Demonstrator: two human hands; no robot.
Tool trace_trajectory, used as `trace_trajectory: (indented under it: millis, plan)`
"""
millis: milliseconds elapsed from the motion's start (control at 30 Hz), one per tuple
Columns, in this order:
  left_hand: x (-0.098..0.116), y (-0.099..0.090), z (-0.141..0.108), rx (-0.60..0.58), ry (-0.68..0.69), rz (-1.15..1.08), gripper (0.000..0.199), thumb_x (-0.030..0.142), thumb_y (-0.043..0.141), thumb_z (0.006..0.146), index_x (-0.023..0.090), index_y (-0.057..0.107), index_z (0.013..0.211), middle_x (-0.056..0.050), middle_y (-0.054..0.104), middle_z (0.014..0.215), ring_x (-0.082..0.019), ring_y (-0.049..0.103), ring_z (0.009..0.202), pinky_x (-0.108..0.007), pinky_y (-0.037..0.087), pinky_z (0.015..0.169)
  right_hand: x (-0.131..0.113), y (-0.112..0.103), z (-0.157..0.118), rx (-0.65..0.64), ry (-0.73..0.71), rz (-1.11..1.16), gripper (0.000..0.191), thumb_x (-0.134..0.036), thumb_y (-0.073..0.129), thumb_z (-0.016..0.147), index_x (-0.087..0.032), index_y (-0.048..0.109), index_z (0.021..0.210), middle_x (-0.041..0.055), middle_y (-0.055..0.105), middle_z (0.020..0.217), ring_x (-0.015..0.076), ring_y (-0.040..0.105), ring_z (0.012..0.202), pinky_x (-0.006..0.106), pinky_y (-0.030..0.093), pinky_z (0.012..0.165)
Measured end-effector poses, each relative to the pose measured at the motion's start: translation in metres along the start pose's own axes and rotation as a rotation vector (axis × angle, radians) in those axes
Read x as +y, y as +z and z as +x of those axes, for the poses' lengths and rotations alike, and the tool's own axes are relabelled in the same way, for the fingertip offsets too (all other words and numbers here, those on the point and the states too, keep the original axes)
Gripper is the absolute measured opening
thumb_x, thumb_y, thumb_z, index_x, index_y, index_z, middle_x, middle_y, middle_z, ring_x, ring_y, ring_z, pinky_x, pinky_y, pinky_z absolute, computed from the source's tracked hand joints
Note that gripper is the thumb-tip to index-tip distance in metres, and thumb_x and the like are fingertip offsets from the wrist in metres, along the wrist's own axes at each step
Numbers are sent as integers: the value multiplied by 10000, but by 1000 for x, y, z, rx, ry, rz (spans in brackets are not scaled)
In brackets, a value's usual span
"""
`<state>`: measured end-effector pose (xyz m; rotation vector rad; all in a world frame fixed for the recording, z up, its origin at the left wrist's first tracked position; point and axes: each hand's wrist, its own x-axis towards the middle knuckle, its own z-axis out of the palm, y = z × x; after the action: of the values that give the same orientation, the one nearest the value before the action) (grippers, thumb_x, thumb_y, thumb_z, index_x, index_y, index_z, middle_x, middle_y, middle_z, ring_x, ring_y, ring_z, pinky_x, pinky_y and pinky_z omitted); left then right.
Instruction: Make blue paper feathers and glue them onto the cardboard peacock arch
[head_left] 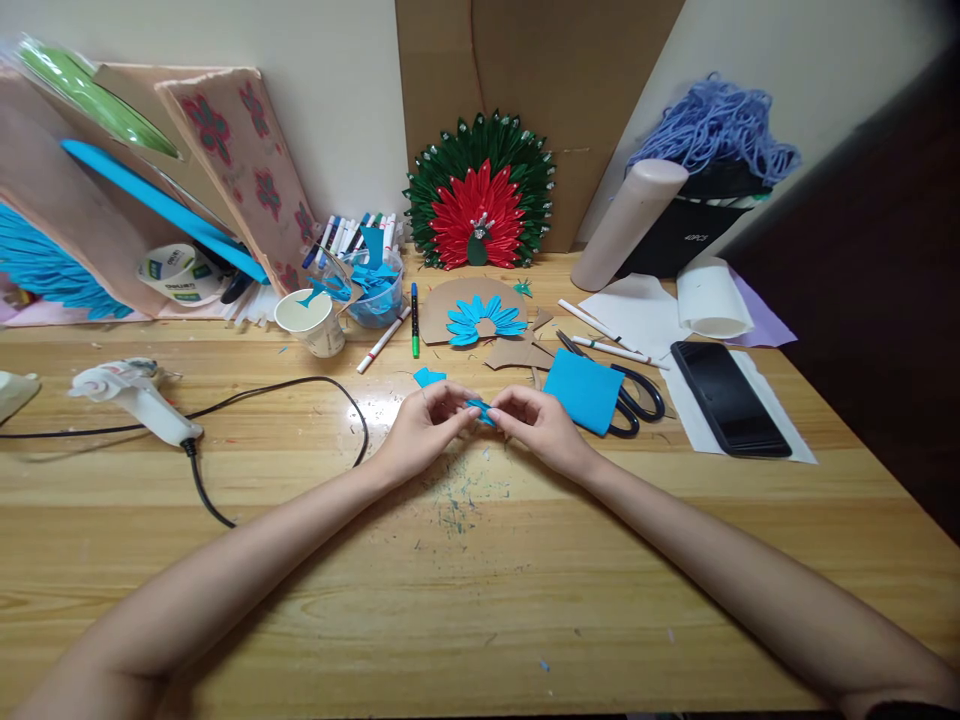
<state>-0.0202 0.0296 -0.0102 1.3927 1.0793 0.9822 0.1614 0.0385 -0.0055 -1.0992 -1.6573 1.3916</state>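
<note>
My left hand [429,422] and my right hand [541,425] meet over the middle of the table. Between their fingertips they pinch a small piece of folded blue paper [481,410]; the fingers partly cover it. Just beyond lies a blue paper scrap [430,377]. Farther back, blue paper petals [489,322] form a half ring on a rounded piece of cardboard [436,300]. To the right of my right hand, a blue paper square [583,388] lies over black-handled scissors [651,392].
A hot glue gun [142,395] with a looping black cord lies at left. Behind stand a paper cup [311,325], a tub of blue scraps [379,300] and a red and green paper peacock [480,200]. A phone [731,400] rests at right.
</note>
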Motion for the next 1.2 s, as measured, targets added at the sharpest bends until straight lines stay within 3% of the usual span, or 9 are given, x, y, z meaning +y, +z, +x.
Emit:
trace_trajectory:
  millis: [400, 833, 1067, 1200]
  plan:
    - [4, 0, 0, -28, -84, 12, 214, 302, 652, 753, 121, 626, 863, -52, 647, 748, -106, 562, 602, -240, 455, 567, 3, 0, 0, 61, -9, 82, 141, -322, 616, 784, -186, 581, 770, -13, 576, 709, 107, 535, 612, 236, 441, 570]
    - [1, 0, 2, -12, -68, 13, 213, 299, 650, 753, 117, 626, 861, -60, 643, 761, -107, 559, 616, -241, 457, 579, 4, 1, 1, 129, -3, 132, 173, -328, 615, 783, -196, 508, 814, -21, 547, 697, 106, 542, 601, 228, 457, 526]
    - [3, 0, 2, 0, -69, 1, 272, 342, 661, 747, 124, 614, 903, -56, 640, 797, -111, 560, 634, -244, 454, 593, 5, 3, -5, 195, -137, -66, 116, -253, 606, 792, -205, 509, 831, -5, 577, 783, 120, 590, 688, 239, 488, 586]
    - [7, -1, 0, 11, -88, -3, 307, 437, 538, 831, 137, 603, 821, -22, 618, 700, -101, 534, 579, -223, 411, 540, 4, -1, -7, 316, -381, -268, 106, -187, 616, 785, -211, 529, 841, 11, 597, 800, 142, 606, 715, 290, 509, 648]
